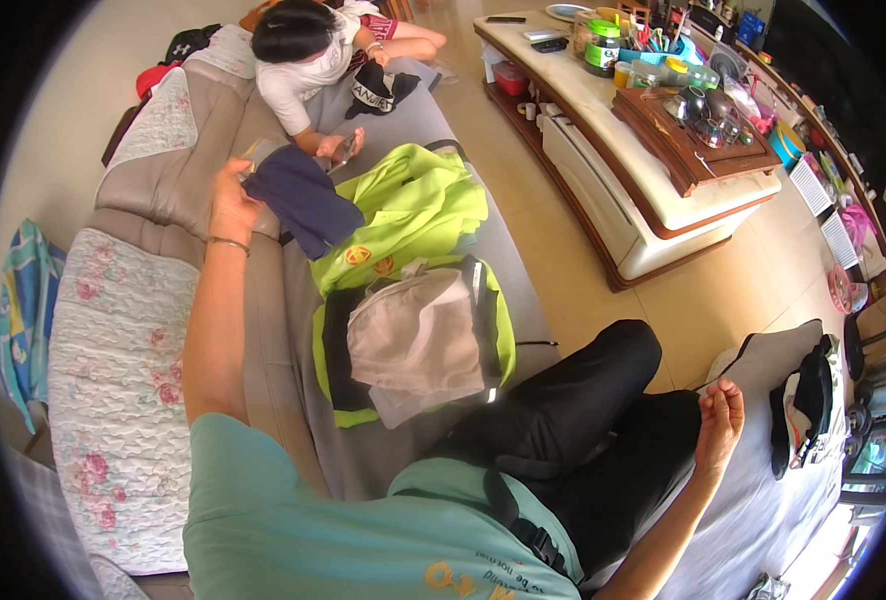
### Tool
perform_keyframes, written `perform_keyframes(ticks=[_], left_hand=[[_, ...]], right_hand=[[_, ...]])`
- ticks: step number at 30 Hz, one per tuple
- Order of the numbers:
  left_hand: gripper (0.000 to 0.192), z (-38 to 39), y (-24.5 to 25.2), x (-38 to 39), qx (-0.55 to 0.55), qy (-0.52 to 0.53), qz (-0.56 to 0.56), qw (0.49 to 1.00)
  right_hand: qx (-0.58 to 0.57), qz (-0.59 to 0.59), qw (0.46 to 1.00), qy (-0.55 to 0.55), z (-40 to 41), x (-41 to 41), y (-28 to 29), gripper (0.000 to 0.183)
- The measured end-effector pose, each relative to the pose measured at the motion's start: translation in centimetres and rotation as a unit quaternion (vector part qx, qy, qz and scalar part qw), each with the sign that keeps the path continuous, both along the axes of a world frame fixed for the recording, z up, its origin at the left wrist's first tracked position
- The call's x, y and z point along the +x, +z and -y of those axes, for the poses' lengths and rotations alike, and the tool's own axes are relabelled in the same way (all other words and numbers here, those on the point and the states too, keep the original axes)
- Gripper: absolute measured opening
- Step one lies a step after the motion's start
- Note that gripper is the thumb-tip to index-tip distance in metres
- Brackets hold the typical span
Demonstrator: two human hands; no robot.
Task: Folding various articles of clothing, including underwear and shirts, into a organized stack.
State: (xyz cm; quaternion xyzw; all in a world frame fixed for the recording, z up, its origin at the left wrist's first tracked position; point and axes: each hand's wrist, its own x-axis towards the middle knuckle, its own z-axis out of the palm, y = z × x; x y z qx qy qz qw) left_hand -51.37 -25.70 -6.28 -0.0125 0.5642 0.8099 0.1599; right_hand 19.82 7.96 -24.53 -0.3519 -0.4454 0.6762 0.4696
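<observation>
My left hand [234, 196] is raised over the sofa and grips a folded navy cloth garment [304, 196] at its left end. The garment hangs above a crumpled lime-green garment [413, 184] bearing orange emblems. Before me lies a beige folded garment [420, 330], on top of a black and lime-green one [344, 352]. My right hand [720, 424] is held out beyond my right knee, with thumb and fingertips pinched together. Nothing is visible between those fingers. Behind that hand, several black and white folded clothes [807, 409] rest on the grey seat cover.
Another person [304, 71] leans on the far end of the sofa, holding a phone [347, 148] beside a black garment [379, 88]. A marble-topped coffee table [555, 86] carries jars and a wooden tea tray [687, 150]. A floral quilted cover [124, 390] lies along the sofa back.
</observation>
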Motion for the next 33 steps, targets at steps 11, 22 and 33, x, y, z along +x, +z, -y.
perform_keyframes(ticks=[11,22,33], left_hand=[[0.044,-1.7,-0.5,0.3,0.018,-0.006,-0.018,1.000],[0.046,-1.8,1.0,1.4,0.029,0.008,0.012,0.999],[0.041,1.4,4.0,2.2,0.033,-0.007,-0.060,0.998]], right_hand=[[0.109,0.197,0.974,-0.007,0.5,-2.0,-0.6,0.012],[0.287,0.409,0.865,-0.040,1.5,-3.5,-0.1,0.008],[0.321,0.435,0.841,-0.038,1.8,-3.6,-0.1,0.009]])
